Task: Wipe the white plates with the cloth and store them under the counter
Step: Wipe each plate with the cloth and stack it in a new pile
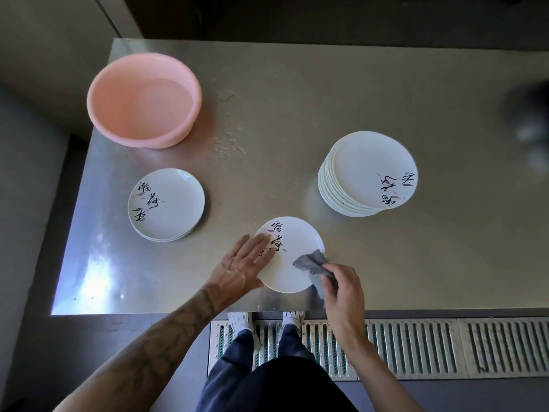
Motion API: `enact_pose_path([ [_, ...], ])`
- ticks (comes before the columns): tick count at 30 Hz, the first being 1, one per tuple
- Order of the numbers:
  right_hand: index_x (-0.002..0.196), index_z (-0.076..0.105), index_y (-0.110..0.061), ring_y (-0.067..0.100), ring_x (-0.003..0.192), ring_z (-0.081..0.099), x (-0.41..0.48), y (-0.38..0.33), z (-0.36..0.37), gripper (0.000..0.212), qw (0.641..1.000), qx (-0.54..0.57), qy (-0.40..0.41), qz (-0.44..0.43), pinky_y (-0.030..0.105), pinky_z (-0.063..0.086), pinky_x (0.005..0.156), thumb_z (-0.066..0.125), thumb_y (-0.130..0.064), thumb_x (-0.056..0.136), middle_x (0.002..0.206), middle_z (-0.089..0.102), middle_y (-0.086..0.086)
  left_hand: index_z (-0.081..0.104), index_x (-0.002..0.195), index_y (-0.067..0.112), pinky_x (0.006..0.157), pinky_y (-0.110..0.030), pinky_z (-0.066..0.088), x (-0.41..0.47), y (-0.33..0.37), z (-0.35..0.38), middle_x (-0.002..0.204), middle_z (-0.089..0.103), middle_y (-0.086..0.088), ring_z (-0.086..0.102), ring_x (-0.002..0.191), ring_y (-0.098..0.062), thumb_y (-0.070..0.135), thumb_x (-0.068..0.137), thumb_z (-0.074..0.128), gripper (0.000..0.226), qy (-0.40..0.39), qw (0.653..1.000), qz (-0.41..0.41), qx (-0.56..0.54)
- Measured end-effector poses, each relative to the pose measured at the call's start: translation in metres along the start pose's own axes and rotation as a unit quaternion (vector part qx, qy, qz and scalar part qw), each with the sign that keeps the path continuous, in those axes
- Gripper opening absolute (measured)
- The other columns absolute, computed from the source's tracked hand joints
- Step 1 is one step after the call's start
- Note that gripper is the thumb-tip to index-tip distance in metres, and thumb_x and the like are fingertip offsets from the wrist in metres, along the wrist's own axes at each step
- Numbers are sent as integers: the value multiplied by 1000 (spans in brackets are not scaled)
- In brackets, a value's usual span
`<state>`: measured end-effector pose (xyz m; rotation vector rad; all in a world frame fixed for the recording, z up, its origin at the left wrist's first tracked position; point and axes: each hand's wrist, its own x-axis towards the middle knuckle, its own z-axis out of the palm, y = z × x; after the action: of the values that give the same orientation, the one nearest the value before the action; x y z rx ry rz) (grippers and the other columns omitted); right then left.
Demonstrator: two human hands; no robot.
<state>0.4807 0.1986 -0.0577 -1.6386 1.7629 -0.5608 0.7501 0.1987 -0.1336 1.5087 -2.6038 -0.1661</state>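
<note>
Two hands meet over one round white plate with black brush lettering [292,275], which lies flat on the brushed steel counter [297,114] near its front edge. Watching remotely through the head view, I see the left hand [242,264] spread flat with its fingers straight. It presses on the plate's left side and covers part of the lettering. The right hand [344,289] has its fingers curled round a crumpled grey cloth [312,263], pinching it so that the free end lies on the plate's right rim. Beyond the left hand, toward its outer side, sits a short stack of matching white plates [169,203]. Further out still stands a round pink plastic basin [142,99]. Beyond the right hand, well apart from it, I make out a taller stack of white plates [368,173]. Below both wrists a slotted metal floor grate [416,346] runs along the counter's front.
</note>
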Motion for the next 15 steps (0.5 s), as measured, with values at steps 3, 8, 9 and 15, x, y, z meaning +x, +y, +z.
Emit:
enact_pose_path([
  [3,116,70,-11,21,100,60,4,5,-9,23,999,22,39,6,25,46,91,67,-3,94,107,59,-6,43,148,11,115,-63,36,-2,2,3,155,44,-21,41,144,-40,45,102,53,58,44,998,30,22],
  [8,117,68,-11,22,101,63,12,-2,-23,20,989,78,118,32,31,53,89,64,-7,98,111,59,-3,59,138,17,108,-55,47,7,10,-26,139,63,-12,63,125,-31,38,104,45,43,61,997,-11,-44],
  [9,117,68,-12,20,100,63,15,-7,-25,19,988,94,118,25,30,53,88,63,-8,99,111,60,-3,61,135,19,105,-49,51,11,13,-40,135,66,-8,67,119,-28,37,104,44,40,60,994,-28,-82],
  [15,119,68,-13,10,100,63,49,-60,-20,19,984,159,64,-43,28,54,87,62,-14,102,114,63,0,59,94,30,60,-31,42,29,26,-116,72,54,15,47,63,-4,45,105,46,23,46,870,-222,-437],
])
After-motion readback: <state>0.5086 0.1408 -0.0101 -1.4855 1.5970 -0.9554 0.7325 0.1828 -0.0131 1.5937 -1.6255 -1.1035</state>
